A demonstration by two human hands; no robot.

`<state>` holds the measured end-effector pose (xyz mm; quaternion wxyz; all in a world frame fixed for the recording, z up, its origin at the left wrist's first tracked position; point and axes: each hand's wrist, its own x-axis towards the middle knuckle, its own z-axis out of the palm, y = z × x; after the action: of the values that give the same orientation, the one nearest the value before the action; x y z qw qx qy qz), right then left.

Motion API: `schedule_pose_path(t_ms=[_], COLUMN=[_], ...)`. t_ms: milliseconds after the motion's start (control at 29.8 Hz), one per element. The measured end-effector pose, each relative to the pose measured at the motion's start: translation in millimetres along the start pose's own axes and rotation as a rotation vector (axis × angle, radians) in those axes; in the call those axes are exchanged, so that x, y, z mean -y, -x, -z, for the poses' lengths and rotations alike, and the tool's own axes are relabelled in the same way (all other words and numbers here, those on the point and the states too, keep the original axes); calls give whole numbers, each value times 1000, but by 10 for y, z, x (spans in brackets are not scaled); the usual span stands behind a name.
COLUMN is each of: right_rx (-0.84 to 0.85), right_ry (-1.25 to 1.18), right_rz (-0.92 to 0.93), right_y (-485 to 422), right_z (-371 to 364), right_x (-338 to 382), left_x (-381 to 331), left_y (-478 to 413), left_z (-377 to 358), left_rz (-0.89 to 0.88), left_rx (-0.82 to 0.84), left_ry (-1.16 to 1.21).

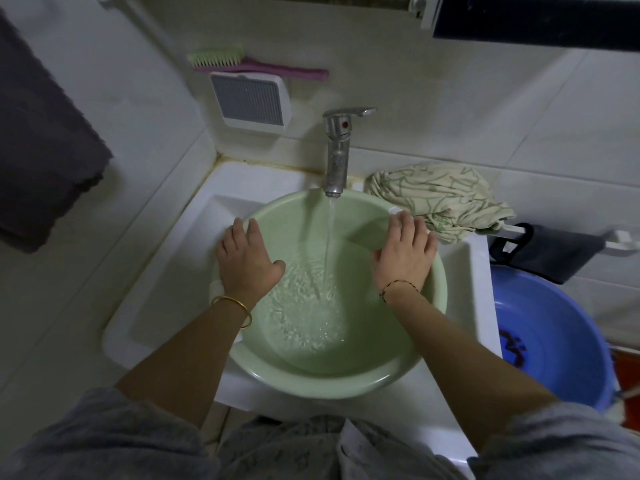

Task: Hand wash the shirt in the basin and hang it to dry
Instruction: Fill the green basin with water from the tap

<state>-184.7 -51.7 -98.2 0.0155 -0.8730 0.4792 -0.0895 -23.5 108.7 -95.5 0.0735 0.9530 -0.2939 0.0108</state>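
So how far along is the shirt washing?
Barely begun. Done: the green basin sits in the sink under the tap. In hand: the tap runs, water covers the basin's bottom, and the left hand and right hand rest on its rim. Left: the patterned shirt lies on the sink's back corner, outside the basin, so soaking, washing and hanging are all to come.
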Motion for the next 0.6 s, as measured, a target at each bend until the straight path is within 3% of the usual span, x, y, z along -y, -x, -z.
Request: schedule_pose_path(t_ms=[604], right_rx=[-7], right_ry=[-23], right_rz=[1], right_y=[-9], right_z=[-10], right_x=[-4], left_x=[3], left_y=[1], left_z=[-10], left_rz=[-6], left_rx=[-7], left_ry=[9])
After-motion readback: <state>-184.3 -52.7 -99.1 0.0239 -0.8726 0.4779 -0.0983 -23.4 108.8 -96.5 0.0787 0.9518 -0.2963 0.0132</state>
